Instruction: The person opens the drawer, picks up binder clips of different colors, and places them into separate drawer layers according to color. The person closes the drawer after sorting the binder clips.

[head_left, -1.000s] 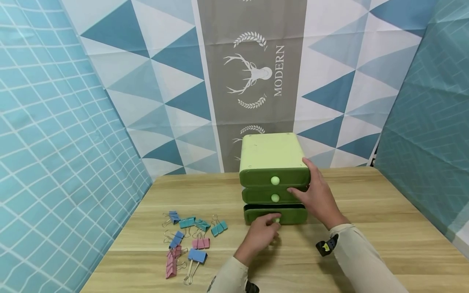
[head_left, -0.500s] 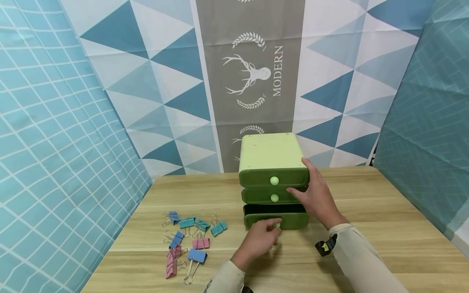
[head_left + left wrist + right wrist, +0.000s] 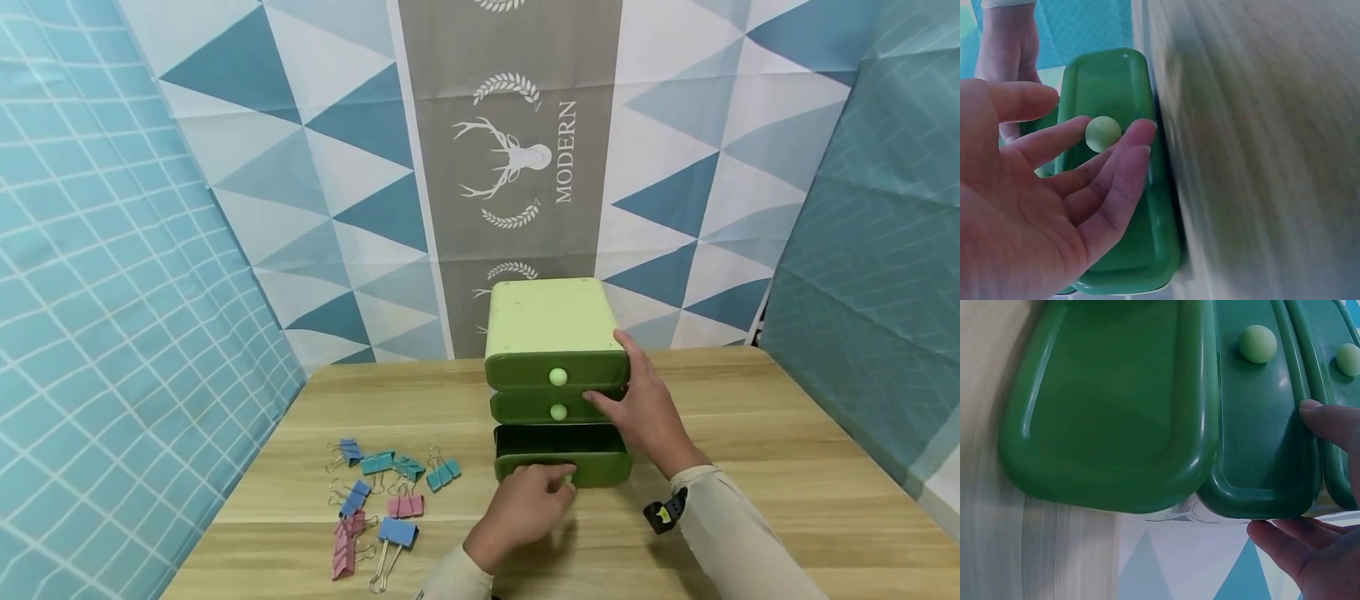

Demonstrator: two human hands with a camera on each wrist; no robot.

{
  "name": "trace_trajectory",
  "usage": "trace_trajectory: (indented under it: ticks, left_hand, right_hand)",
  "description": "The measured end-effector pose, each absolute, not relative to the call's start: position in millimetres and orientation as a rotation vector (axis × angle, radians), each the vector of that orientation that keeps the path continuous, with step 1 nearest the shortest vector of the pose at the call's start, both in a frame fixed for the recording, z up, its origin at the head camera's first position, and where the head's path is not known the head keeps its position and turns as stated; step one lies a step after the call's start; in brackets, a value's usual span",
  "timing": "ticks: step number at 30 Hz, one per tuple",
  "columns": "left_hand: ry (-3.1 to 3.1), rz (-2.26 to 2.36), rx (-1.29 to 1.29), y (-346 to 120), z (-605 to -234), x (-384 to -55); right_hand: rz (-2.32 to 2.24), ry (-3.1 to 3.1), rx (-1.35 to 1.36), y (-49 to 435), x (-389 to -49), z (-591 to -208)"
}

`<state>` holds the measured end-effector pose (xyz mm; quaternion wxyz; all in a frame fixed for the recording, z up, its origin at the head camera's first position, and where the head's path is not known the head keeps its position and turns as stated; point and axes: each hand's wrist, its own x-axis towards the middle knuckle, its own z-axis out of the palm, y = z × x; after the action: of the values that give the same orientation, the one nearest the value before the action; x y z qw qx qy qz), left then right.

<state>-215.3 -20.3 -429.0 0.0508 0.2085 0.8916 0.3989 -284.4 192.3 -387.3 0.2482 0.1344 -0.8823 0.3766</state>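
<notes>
A small cabinet (image 3: 551, 317) with a pale green top and three dark green drawers stands on the table. Its bottom drawer (image 3: 606, 471) is pulled partway out and its dark inside shows. My left hand (image 3: 527, 506) holds that drawer's round knob (image 3: 1102, 134) between its fingers, palm toward the wrist camera. At the cabinet's right side, my right hand (image 3: 651, 408) grips the corner. Its thumb (image 3: 1312, 405) lies at the edge of the middle drawer (image 3: 1260, 425), and the other fingers reach along the side wall. The upper two drawers are closed.
Several binder clips lie left of the cabinet, among them a large blue clip (image 3: 397, 532), a pink clip (image 3: 406, 506) and a teal clip (image 3: 443, 475). The wooden table (image 3: 750, 433) meets a patterned cloth (image 3: 517, 208) behind the cabinet.
The bottom drawer has slid further out toward me, with my left hand moving along at its knob. My right hand keeps its hold on the cabinet's side.
</notes>
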Motion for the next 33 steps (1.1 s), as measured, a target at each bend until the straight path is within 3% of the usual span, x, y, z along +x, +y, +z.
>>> trace_trajectory:
  ticks: [33]
  left_hand:
    - [2.715,0.873,0.708,-18.0,-416.0,-187.6]
  right_hand:
    - [1.035,-2.383,0.368,193.5,-283.6,-389.5]
